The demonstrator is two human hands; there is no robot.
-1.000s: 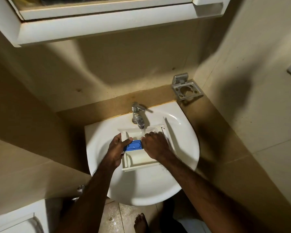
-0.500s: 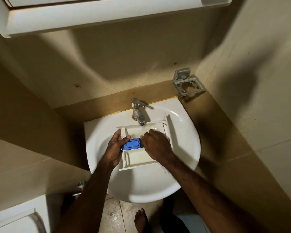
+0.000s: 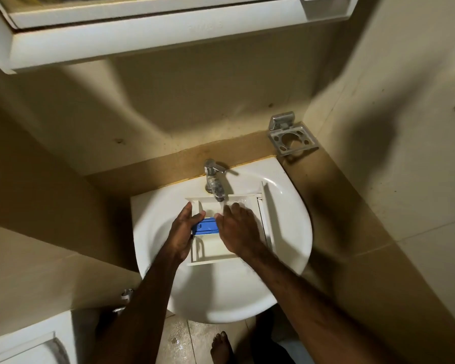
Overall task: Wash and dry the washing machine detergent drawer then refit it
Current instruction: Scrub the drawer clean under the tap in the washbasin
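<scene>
Starting at the left, a white fixture (image 3: 24, 345) is seen at the bottom corner, only partly in frame. A small metal fitting (image 3: 125, 296) is seen on the wall beside it. One white sink (image 3: 221, 298) is fixed to the back wall, and one white drawer (image 3: 213, 248) is held in its bowl, under the tap. The drawer is divided into compartments, and one blue insert (image 3: 206, 226) is seated in the middle one. The near compartment is seen to hold nothing but its own white ribs; the far compartment is partly covered by the hands, so its contents cannot be told.

The drawer's left wall is gripped by the left hand (image 3: 183, 229), with the thumb curled over the edge onto the blue insert and the fingers on the outside. The right hand (image 3: 238, 231) is laid palm-down inside the drawer, its fingers bent loosely and pressed onto the far compartment; whether anything is held beneath them cannot be told.

One chrome tap (image 3: 214, 181) is mounted at the back rim, and a thin stream of water (image 3: 222, 206) is seen below its spout, just beside the right fingertips. One metal holder (image 3: 292, 139) is fixed to the wall at the right corner, with nothing in its rings. One bare foot (image 3: 221, 348) is seen on the tiled floor below the sink. Above, a white cabinet (image 3: 142, 30) is mounted.
</scene>
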